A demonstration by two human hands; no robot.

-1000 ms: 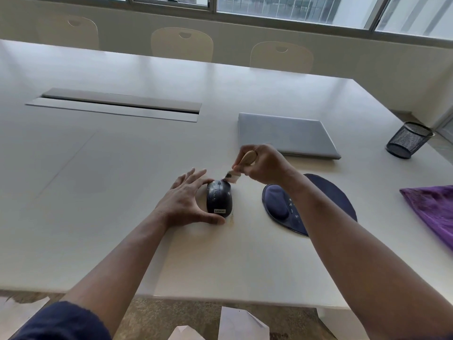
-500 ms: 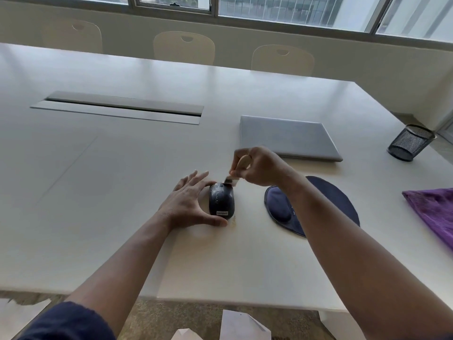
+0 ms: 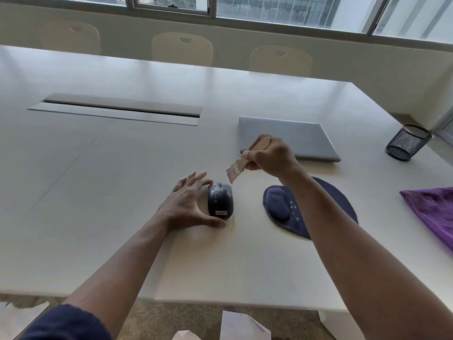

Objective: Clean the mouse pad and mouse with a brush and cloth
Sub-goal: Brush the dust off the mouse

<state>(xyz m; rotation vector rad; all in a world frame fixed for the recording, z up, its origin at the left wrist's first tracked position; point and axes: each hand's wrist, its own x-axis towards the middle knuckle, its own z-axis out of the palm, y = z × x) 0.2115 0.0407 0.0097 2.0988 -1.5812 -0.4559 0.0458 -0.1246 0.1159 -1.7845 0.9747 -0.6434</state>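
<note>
Bench (image 3: 122, 241): big, white, near edge runs across the bottom of the view, lots of bare surface left of the mouse. Cable slot (image 3: 117, 109) far left-centre. Closed laptop (image 3: 286, 137) behind the right hand. Purple cloth (image 3: 434, 212) at the right edge, untouched, well apart from the hands. Pad (image 3: 343, 204), dark blue with wrist rest, just right of the mouse, partly hidden by the right forearm. Mesh cup (image 3: 407, 142) far right.

Mouse (image 3: 220, 201): black, flat on the bench between the hands, label toward the camera. Left hand (image 3: 186, 204) steadies it, thumb against the near end, fingers spread and mostly straight along its left side, not wrapped round it.

Right hand (image 3: 269, 159): fingers clenched round the brush (image 3: 242, 163) handle.

Change: half a second back the bristles sat on the mouse's far end; now the brush is lifted clear, up and right, bristles angled down, blurred. Reads as the end of one stroke, likely resetting for another pass. Mouse brushing in progress; pad and cloth wiping look not yet done.

Room: open bench left and front; laptop close behind the brush hand, pad close on the right, so short strokes are safest.
</note>
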